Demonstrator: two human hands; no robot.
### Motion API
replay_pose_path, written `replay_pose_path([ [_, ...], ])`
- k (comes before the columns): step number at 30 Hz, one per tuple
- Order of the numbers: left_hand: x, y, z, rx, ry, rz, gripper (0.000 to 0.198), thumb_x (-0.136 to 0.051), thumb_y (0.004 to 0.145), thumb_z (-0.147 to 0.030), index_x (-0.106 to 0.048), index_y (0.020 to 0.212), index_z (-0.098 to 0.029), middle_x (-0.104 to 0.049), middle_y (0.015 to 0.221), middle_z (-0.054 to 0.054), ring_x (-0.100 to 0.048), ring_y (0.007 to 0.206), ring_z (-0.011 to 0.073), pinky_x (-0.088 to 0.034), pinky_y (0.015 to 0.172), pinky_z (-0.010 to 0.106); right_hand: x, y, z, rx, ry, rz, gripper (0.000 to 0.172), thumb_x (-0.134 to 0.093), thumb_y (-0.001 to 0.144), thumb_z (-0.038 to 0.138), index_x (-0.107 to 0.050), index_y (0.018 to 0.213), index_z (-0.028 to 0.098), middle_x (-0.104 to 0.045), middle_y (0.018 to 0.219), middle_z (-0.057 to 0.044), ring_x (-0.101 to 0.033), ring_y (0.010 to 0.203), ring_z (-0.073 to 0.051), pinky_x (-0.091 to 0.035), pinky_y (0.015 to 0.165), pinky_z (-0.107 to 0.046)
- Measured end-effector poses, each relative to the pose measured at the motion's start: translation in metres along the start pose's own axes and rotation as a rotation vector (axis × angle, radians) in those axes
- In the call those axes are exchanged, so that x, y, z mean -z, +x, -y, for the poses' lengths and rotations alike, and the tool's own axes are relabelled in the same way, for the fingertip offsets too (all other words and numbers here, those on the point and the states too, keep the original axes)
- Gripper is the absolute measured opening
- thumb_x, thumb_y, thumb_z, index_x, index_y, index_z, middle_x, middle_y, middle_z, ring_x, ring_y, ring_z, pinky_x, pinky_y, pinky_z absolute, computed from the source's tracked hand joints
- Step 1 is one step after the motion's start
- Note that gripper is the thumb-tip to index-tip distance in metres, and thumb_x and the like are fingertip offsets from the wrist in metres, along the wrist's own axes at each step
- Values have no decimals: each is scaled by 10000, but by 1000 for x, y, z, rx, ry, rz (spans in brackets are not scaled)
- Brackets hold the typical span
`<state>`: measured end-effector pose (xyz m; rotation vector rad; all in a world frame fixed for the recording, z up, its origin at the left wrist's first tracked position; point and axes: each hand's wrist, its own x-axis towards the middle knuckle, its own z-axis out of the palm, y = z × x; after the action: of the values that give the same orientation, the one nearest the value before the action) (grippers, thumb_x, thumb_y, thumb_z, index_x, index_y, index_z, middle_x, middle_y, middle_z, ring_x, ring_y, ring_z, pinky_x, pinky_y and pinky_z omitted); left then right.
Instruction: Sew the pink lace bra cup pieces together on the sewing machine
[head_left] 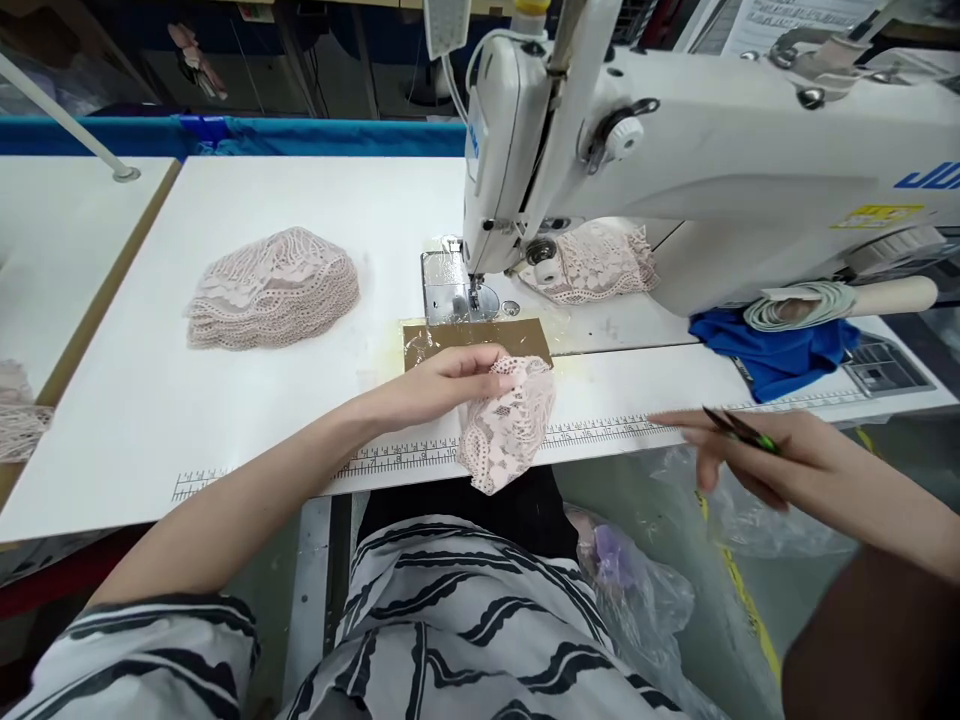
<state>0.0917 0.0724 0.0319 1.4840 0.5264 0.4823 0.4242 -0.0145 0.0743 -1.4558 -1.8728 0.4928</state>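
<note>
My left hand (pixel 469 380) pinches a pale pink lace piece (pixel 510 430) between thumb and fingers; its lower end hangs over the table's front edge. Off to the right, my right hand (pixel 765 450) holds small black and green thread snips (pixel 739 428) against the palm, with the index finger stretched out. Behind the left hand is the sewing machine (pixel 499 160), its presser foot (pixel 475 290) above the metal needle plate (pixel 446 295). A stack of pink lace pieces (pixel 274 290) lies on the left of the table, and more lace (pixel 596 265) sits under the machine arm.
A brown strip (pixel 480 335) is taped before the needle plate. A printed ruler (pixel 405 457) runs along the front edge. Blue cloth (pixel 776 355) and a rolled pale green band (pixel 799 305) lie at the right. Clear plastic bags (pixel 645 590) are below the table.
</note>
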Motion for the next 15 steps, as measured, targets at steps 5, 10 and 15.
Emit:
replay_pose_path([
  [5, -3, -1, -1, 45, -62, -45, 217, -541, 986, -318, -552, 826, -172, -513, 815, -20, -528, 747, 98, -454, 730, 251, -23, 4, 16, -41, 11, 48, 309, -687, 901, 524, -758, 1053, 265, -684, 934, -58, -515, 624, -158, -431, 532, -302],
  [10, -4, 0, -5, 63, -40, -63, 185, -561, 964, -330, -580, 871, -171, -537, 854, -5, -534, 804, 121, -444, 758, 260, -69, 26, 33, -19, 203, 133, 263, -706, 915, 412, -754, 1137, 278, -683, 1095, -65, -505, 650, -136, -396, 537, -289],
  [15, -3, 0, -6, 44, 13, -95, 203, -580, 953, -343, -586, 846, -171, -501, 801, -17, -490, 743, 110, -413, 696, 244, -108, 53, 47, 16, 423, 135, 226, -768, 867, 427, -747, 925, 209, -682, 859, -23, -513, 657, -134, -379, 564, -281],
])
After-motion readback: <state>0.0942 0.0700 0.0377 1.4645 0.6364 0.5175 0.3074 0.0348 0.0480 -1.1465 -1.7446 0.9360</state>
